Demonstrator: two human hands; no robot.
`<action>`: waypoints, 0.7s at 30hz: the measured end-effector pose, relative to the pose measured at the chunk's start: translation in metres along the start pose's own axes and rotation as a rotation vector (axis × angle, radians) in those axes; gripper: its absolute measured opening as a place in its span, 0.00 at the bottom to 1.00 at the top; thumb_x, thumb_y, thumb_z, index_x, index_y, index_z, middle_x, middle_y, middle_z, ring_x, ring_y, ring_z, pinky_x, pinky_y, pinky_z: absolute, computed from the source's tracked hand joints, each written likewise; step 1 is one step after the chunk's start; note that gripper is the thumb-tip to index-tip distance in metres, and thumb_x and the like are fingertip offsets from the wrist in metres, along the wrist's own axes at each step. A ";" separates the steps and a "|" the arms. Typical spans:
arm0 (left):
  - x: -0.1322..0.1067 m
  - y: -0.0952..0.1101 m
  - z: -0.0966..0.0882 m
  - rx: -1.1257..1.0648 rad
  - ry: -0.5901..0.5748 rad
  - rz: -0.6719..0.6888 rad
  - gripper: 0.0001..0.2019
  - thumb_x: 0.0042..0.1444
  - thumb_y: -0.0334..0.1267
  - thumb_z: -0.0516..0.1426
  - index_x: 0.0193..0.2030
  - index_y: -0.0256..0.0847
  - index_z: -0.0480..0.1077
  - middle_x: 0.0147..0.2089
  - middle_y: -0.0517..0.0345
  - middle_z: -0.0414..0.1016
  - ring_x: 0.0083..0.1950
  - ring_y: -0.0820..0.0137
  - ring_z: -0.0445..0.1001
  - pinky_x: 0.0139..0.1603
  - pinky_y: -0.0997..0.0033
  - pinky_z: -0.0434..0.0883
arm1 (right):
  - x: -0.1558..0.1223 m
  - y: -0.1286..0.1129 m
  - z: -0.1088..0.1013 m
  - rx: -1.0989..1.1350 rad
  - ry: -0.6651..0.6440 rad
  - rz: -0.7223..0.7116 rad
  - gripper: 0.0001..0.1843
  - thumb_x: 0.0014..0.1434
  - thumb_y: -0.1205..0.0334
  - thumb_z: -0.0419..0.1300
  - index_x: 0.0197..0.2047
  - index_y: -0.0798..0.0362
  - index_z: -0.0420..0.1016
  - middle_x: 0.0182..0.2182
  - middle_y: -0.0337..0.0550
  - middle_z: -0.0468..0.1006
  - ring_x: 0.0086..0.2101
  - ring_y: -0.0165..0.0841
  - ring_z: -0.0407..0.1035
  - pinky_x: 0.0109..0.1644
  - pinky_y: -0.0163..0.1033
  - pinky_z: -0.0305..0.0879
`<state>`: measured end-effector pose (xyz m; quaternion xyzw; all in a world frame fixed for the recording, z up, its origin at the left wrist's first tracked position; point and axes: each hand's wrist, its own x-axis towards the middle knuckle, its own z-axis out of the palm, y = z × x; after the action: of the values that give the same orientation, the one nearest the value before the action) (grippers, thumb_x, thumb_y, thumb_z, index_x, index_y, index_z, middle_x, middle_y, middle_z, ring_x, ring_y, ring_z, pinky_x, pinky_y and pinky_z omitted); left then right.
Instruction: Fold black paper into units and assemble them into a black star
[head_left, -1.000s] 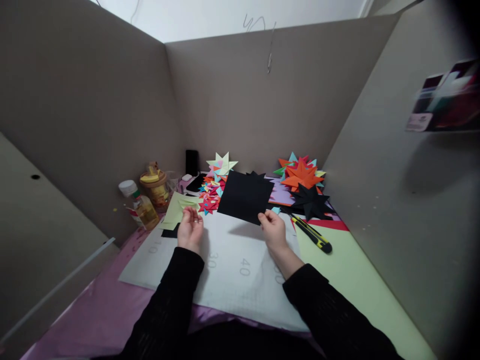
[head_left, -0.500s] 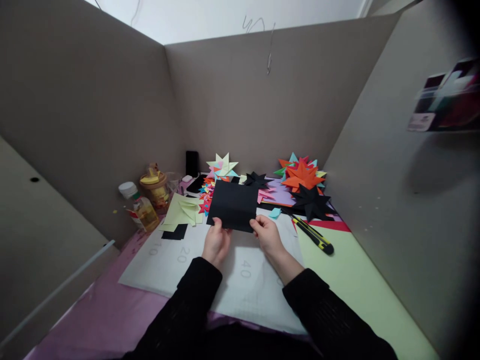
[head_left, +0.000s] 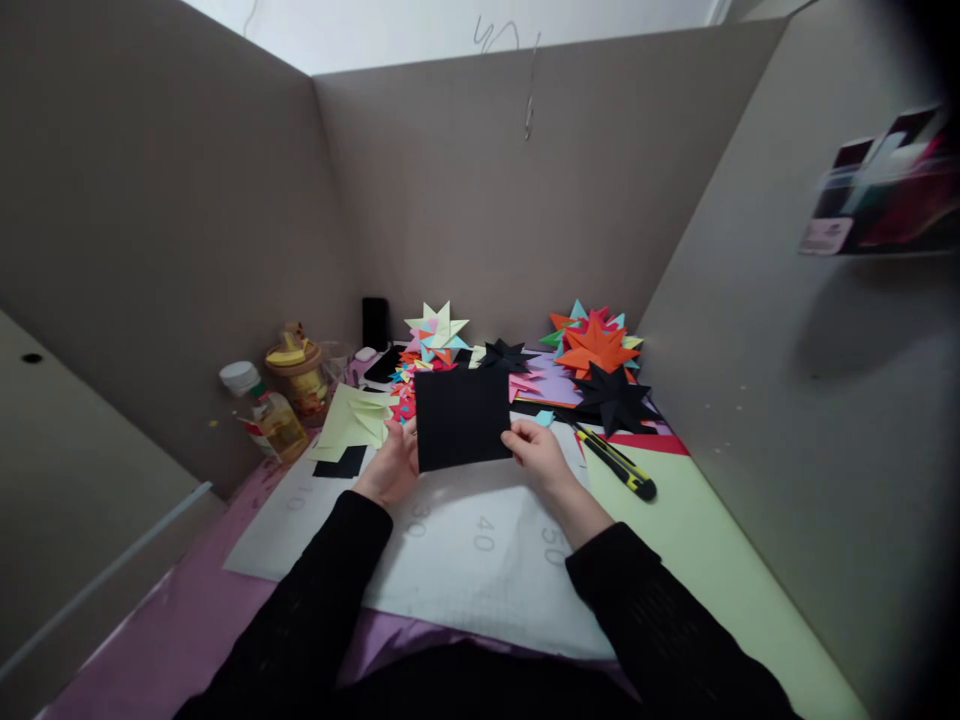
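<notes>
A square of black paper (head_left: 463,420) is held up over the white mat, its face towards me. My right hand (head_left: 541,455) pinches it at the lower right corner, thumb in front. Beside the left edge is my left hand (head_left: 391,465), with its thumb raised and off the paper; some of its fingers are partly hidden behind the sheet. A smaller black paper piece (head_left: 340,463) lies on the mat left of that hand, below pale green paper (head_left: 352,420). Behind the held sheet sits a black folded paper star (head_left: 505,357).
Colourful paper stars are heaped at back left (head_left: 437,328) and back right (head_left: 598,345), with another black star (head_left: 615,397) in front. A yellow-black utility knife (head_left: 619,465) lies right of the mat (head_left: 450,590). A bottle (head_left: 274,415) stands left. Grey partitions (head_left: 480,200) enclose the table.
My left hand has slid left from the paper's lower edge, its thumb now off the sheet. The black square has turned slightly and sits a little lower. My right hand keeps its pinch.
</notes>
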<state>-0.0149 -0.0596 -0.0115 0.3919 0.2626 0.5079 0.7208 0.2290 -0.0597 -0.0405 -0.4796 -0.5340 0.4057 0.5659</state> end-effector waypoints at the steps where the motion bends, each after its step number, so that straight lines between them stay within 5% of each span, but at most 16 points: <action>1: -0.001 -0.005 0.002 0.014 -0.022 -0.010 0.29 0.51 0.58 0.58 0.52 0.37 0.70 0.53 0.41 0.74 0.54 0.54 0.71 0.51 0.55 0.69 | -0.002 0.002 0.002 -0.027 -0.027 0.000 0.16 0.46 0.56 0.62 0.18 0.52 0.60 0.14 0.30 0.57 0.18 0.26 0.52 0.23 0.33 0.46; 6: 0.003 -0.023 0.000 0.130 0.091 0.044 0.20 0.43 0.37 0.67 0.44 0.33 0.73 0.43 0.46 0.80 0.47 0.57 0.76 0.54 0.57 0.68 | -0.005 0.007 0.008 -0.111 -0.058 0.005 0.15 0.48 0.56 0.60 0.19 0.52 0.60 0.16 0.31 0.57 0.21 0.26 0.52 0.25 0.34 0.47; 21: 0.008 -0.032 -0.006 0.136 0.213 0.100 0.21 0.43 0.37 0.66 0.46 0.33 0.72 0.43 0.48 0.80 0.47 0.59 0.77 0.54 0.57 0.68 | -0.008 0.008 0.012 -0.148 -0.016 0.021 0.16 0.49 0.51 0.60 0.22 0.52 0.62 0.18 0.31 0.58 0.22 0.27 0.53 0.27 0.34 0.50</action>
<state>0.0001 -0.0557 -0.0415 0.3962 0.3518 0.5628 0.6344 0.2167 -0.0643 -0.0509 -0.5225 -0.5619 0.3746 0.5204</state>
